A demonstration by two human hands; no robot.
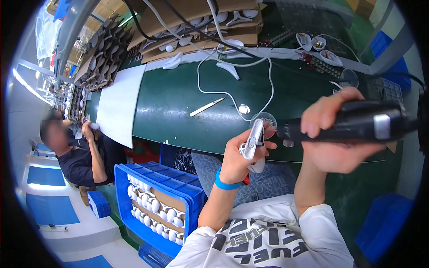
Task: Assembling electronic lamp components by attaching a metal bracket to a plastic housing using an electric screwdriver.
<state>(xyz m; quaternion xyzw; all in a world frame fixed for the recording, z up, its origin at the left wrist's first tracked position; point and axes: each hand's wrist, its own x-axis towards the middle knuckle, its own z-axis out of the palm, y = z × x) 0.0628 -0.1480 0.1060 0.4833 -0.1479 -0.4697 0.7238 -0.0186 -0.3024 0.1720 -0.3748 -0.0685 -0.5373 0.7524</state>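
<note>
In my left hand (233, 161), fingers closed around it, is a white plastic housing (254, 139) with its hollow side turned up. My right hand (324, 154) grips a black electric screwdriver (357, 119), blurred by motion. The tool points left toward the housing, and its tip is too smeared to tell whether it touches. Just behind the housing is a small clear dish (270, 117) of tiny metal parts. Beyond my left hand lie a crumpled white bit (244, 109) and a slim pale-handled tool (207, 107) on the green table (174, 91).
A blue crate (119, 190) with rows of white parts stands left of my lap. Cardboard layers (154, 56) hold more parts at the back. Loose cables (271, 76) loop over the table. Curved white pieces (229, 70) lie behind. Another person (89, 156) works at the left.
</note>
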